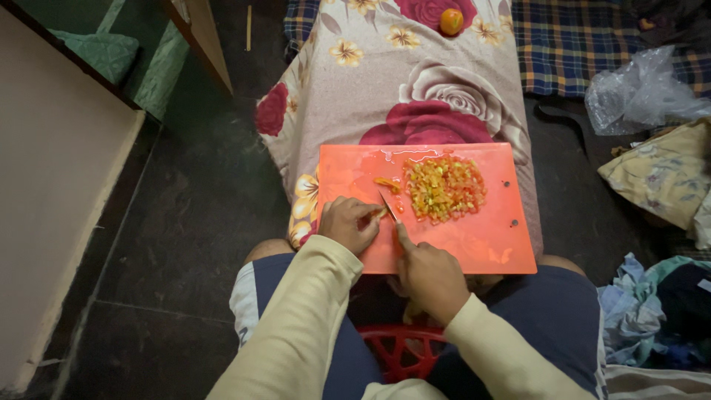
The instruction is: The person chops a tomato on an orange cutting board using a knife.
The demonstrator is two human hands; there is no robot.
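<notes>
At centre frame, seen from above: orange cutting board (pixel 474 237) resting across the lap, far edge against a rose-patterned cloth (pixel 415 81). Left hand (pixel 348 224) curled knuckles-up on the board's near left part, fingers closed over a small piece that is almost wholly hidden beneath them; only an orange-yellow sliver visible at the fingertips. Right hand (pixel 429 278) set just behind and to the right, forefinger stretched forward along the back of a small knife (pixel 388 206), remaining fingers wrapped round the handle, which is covered by the palm. Blade tip angled away from the body, between the left fingertips and a small loose cut piece (pixel 386 183). Heap of finely diced yellow-orange pieces (pixel 443 187) on the board's upper middle, just right of the blade and apart from both hands. Cream sleeves (pixel 296 333) entering from the bottom edge, forearms converging on the board. Red slotted basket (pixel 400 352) below the board between the knees, mostly blocked by the arms; contents not discernible. Whole round orange-yellow fruit (pixel 451 21) on the cloth at the top edge. Crumpled clear plastic bag (pixel 641 92) at upper right, contents indistinct. Heap of clothes (pixel 659 311) at lower right, cut off by the frame.
</notes>
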